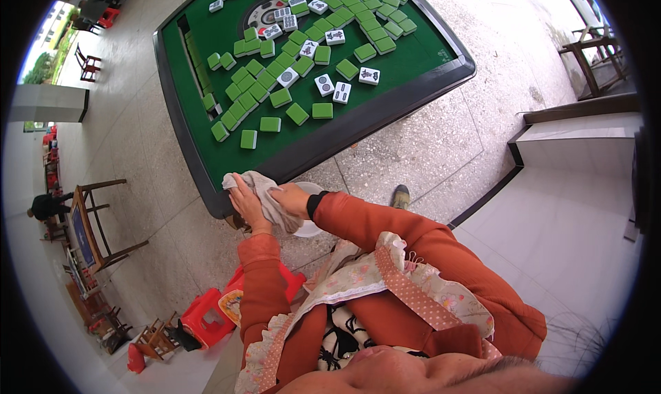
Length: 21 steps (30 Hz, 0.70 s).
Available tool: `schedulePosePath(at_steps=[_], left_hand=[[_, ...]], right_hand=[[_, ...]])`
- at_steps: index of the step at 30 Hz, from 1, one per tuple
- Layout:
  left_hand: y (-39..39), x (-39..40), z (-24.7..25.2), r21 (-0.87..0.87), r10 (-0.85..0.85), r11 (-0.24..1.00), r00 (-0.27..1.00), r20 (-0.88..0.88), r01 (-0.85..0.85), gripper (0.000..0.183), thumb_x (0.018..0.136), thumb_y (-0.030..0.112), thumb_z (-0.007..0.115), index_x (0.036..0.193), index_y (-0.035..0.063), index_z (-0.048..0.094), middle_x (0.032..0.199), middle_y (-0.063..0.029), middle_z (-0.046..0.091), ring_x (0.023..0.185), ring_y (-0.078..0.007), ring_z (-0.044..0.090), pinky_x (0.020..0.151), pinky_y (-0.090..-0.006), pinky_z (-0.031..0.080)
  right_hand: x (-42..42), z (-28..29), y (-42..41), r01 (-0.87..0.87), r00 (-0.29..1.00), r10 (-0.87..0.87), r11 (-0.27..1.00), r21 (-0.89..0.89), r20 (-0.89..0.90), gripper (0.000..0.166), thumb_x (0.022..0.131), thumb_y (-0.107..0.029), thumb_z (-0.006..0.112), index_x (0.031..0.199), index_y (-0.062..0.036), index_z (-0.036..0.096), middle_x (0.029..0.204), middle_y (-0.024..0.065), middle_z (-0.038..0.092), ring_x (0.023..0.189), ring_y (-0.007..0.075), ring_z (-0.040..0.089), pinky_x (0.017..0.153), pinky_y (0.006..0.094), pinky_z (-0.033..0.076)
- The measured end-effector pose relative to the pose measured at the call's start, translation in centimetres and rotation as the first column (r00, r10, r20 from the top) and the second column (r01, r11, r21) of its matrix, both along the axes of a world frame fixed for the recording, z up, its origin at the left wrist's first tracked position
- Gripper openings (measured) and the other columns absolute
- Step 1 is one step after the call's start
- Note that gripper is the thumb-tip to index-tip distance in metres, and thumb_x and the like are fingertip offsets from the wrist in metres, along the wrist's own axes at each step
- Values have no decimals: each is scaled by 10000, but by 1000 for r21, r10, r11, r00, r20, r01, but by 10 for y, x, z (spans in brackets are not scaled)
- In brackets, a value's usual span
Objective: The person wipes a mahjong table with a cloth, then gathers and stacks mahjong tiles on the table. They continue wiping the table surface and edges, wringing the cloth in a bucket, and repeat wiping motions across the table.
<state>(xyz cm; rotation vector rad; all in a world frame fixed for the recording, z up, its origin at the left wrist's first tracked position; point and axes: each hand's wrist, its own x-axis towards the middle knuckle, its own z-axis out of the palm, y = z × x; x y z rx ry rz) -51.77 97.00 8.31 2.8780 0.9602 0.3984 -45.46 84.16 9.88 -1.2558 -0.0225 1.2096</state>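
Note:
A greyish-beige cloth is bunched up at the near corner of a mahjong table. My left hand presses the cloth with its fingers laid along it, over the table's black rim. My right hand grips the other side of the cloth, which hangs down below it. Behind and under my right hand is a white basin or bucket, partly hidden. Mahjong tiles with green backs lie scattered over the green felt, several of them showing white faces.
Red plastic stools stand close by at lower left. Further left are a wooden-framed table on its side, chairs and a person. A white tiled ledge runs along the right, with a wooden chair beyond.

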Motion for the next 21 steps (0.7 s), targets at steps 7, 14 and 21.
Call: schedulePosePath(at_steps=[7,14,21], left_hand=[[-89,44,10,29,-264,964,964,-12,264,751,791,166,647,1410,9,253,1435,-200,277,1309,-364,297,1095,-449,225],[-178,107,11,-45,-511,858,859,14,511,723,796,155,620,1403,-4,261,1424,-197,289,1326,-369,261,1101,-478,191],[-267,187,13,-14,-659,752,751,-44,659,743,807,177,613,1421,18,226,1406,-194,311,1324,-362,265,1104,-460,187]], right_hand=[[18,-9,-107,128,946,-156,985,-115,-285,358,930,-276,471,1052,38,593,934,119,656,792,193,630,696,315,501],[54,-1,-211,380,834,-385,920,-95,-394,318,935,-251,469,1040,20,597,900,118,659,737,203,642,656,332,523],[95,6,-293,549,762,-530,834,-65,-371,324,922,-246,482,1038,35,593,924,122,658,767,212,642,678,350,517]])
